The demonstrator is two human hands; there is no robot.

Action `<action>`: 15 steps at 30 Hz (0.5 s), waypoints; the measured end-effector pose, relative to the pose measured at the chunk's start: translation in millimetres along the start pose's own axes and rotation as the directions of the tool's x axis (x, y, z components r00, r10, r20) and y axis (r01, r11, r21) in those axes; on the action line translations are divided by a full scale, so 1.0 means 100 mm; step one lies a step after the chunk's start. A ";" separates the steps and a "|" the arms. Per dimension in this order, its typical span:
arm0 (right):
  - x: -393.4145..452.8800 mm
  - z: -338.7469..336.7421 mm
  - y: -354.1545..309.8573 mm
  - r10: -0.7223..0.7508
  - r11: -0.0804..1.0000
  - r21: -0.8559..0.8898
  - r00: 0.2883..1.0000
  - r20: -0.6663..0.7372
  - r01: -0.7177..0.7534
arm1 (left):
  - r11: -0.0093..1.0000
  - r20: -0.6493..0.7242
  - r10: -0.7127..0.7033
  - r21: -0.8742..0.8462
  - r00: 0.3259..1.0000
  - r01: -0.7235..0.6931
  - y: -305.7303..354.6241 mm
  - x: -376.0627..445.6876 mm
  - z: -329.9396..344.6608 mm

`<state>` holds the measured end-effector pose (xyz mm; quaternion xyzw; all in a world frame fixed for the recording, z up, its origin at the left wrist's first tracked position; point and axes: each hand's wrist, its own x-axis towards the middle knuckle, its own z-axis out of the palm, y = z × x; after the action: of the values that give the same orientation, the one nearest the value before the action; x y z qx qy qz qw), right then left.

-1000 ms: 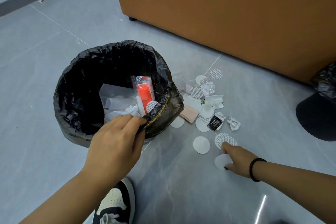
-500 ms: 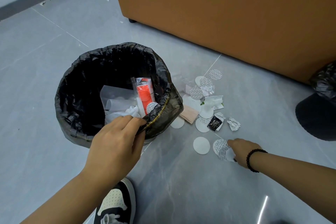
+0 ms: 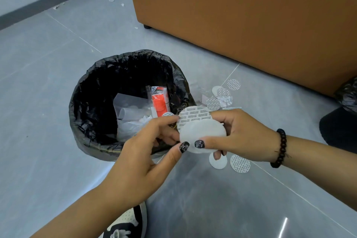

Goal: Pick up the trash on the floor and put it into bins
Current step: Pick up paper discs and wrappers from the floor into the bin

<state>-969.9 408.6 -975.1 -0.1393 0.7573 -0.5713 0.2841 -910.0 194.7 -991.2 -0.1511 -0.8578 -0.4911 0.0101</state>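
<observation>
**Discs lifted, poised at the bin's edge**

Where a moment ago the right hand point(image 3: 243, 137) was down on the floor and the left hand point(image 3: 139, 162) gripped the bin point(image 3: 92, 91) rim, both now pinch two overlapping round discs point(image 3: 201, 129) between thumbs and fingertips, just above the near rim. The drop looks close. The discs are round, so no long axis; their faces tilt up toward the person, printed one behind, plain one in front. More discs point(image 3: 239, 163) lie on the floor point(image 3: 48, 54) beside the bin.
</observation>
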 end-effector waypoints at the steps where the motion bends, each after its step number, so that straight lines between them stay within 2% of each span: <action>1: 0.02 0.02 -0.04 -0.022 1.000 -0.018 1.000 0.016 0.022 | 0.998 -0.022 -0.018 -0.061 1.000 0.017 0.00 0.00 0.01; 4: 0.06 0.04 -0.07 -0.063 0.998 -0.023 0.997 0.049 0.064 | 0.985 -0.059 -0.069 -0.164 0.996 0.058 -0.01 0.02 0.03; 9: 0.07 0.03 -0.06 -0.040 0.996 -0.081 0.997 0.064 0.045 | 0.973 -0.093 -0.136 -0.202 0.986 0.116 -0.05 0.05 0.02; 15: 0.09 0.04 0.01 0.005 0.996 -0.089 0.995 0.097 0.004 | 0.995 -0.089 -0.078 -0.068 0.993 0.072 -0.07 0.06 0.02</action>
<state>-974.7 400.9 -978.8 -0.1791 0.7675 -0.5294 0.3141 -916.9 194.2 -996.8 -0.0963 -0.8452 -0.5251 0.0258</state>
